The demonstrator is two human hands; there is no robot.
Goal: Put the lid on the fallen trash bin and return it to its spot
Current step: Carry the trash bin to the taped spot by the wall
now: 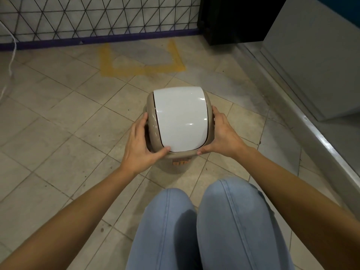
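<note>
While upright, lidded trash bin (180, 121) sits clasped between both hands.

Floor (58, 133): beige square tiles laid on the diagonal, scuffed and speckled with dirt. Trash bin (179, 121) stands upright on it mid-frame, lid on top. Yellow painted outline (142, 70) marks the tiles just beyond the bin, near the wall base, nothing inside it. White cable (11, 61) trails onto the floor at far left. Dark cabinet (233, 22) sits at the back right corner. Raised grey kerb (303, 117) runs along the right edge.
</note>
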